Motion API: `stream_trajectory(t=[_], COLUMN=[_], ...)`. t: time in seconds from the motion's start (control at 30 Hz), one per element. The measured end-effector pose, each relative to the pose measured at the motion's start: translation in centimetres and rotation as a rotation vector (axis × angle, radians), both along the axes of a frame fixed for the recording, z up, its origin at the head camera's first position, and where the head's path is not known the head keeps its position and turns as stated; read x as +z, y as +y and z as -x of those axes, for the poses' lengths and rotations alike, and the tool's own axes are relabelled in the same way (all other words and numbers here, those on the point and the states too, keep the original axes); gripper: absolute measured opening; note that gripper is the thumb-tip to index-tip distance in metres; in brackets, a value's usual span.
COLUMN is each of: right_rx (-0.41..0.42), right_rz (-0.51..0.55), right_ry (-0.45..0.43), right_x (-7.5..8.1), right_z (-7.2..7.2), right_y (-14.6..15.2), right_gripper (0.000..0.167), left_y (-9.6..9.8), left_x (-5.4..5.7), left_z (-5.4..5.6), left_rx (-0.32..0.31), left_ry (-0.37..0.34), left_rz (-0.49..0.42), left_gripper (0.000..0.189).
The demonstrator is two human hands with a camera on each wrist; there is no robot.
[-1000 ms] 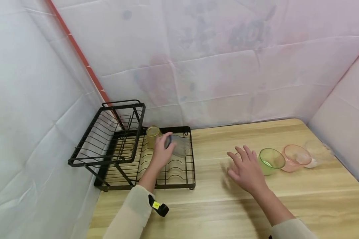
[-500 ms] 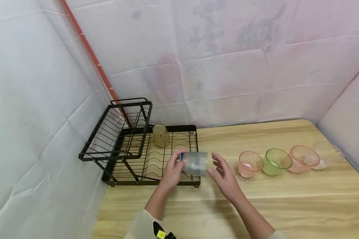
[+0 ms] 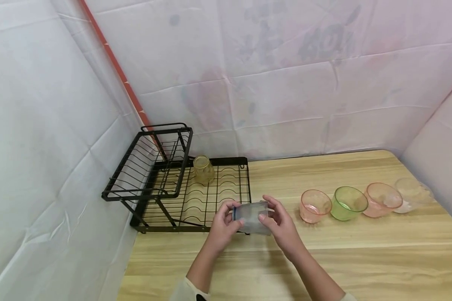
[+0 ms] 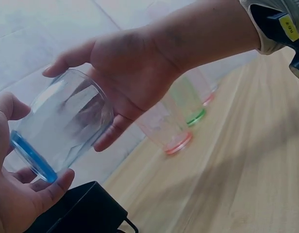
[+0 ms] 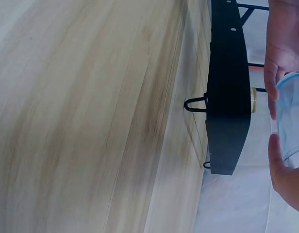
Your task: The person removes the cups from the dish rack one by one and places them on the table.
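A clear drinking glass (image 3: 251, 218) with a blue base lies on its side in the air between both hands, in front of the rack's right corner. My left hand (image 3: 223, 228) grips its blue base end, thumb on the near side. Around the open end is my right hand (image 3: 280, 228), its thumb on the near wall and fingers behind. From the left wrist view, the right hand (image 4: 132, 75) spans the mouth of the glass (image 4: 72, 121), while the left hand (image 4: 18, 194) pinches the blue base.
A black two-tier dish rack (image 3: 250, 184) stands at the left, with a yellow glass (image 3: 204, 170) upside down on its lower tier. To the right, a pink glass (image 3: 314, 207), a green glass (image 3: 346, 205), another pink glass (image 3: 382, 200) and clear glassware (image 3: 412, 194) stand in a row.
The left hand has brought the blue-based glass out from over the rack, toward the right and nearer. My right hand has moved left from the pink glass and taken the glass's open end.
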State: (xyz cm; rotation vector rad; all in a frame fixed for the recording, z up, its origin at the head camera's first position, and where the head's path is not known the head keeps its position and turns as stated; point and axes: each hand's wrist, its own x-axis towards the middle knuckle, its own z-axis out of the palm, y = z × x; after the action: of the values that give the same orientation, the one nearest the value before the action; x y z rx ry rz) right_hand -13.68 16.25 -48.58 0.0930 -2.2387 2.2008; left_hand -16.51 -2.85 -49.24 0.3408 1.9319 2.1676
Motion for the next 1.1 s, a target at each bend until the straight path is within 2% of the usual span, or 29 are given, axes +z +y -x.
stream_trajectory(t=[0.1, 0.2, 0.37, 0.43, 0.53, 0.7, 0.8, 0.97, 1.1], right_rx=[-0.015, -0.042, -0.098, -0.115, -0.128, -0.141, -0.137, -0.108, -0.085], right_rz=[-0.068, -0.144, -0.306, -0.373, -0.458, -0.597, -0.672, -0.760, -0.828], right_ry=[0.068, 0.131, 0.255, 0.309, 0.396, 0.566, 0.679, 0.814, 0.858], right_x=[0.0, 0.1, 0.5, 0.7, 0.9, 1.0, 0.9, 0.5, -0.1], right_z=[-0.2, -0.2, -0.4, -0.5, -0.7, -1.2, -1.4, -2.0, -2.9], right_y=[0.1, 0.2, 0.7, 0.9, 1.1, 1.5, 1.7, 2.5, 2.9], right_gripper=[0.054, 0.055, 0.059, 0.060, 0.063, 0.061, 0.056, 0.054, 0.054], left_y=[0.1, 0.2, 0.1, -0.2, -1.0, -2.7, -3.5, -4.4, -5.7], left_x=[-0.1, -0.3, 0.3, 0.7, 1.2, 2.1, 2.6, 2.0, 1.2], left_z=[-0.1, 0.2, 1.8, 2.8, 4.6, 7.8, 9.6, 13.0, 15.3], left_rx=[-0.001, -0.005, -0.018, -0.002, 0.071, 0.197, 0.222, 0.243, 0.247], left_ry=[-0.008, 0.018, 0.081, 0.095, 0.131, 0.221, 0.265, 0.331, 0.315], left_rz=[0.026, 0.089, 0.213, 0.245, 0.313, 0.514, 0.609, 0.789, 0.913], left_gripper=[0.044, 0.040, 0.033, 0.032, 0.030, 0.035, 0.042, 0.055, 0.066])
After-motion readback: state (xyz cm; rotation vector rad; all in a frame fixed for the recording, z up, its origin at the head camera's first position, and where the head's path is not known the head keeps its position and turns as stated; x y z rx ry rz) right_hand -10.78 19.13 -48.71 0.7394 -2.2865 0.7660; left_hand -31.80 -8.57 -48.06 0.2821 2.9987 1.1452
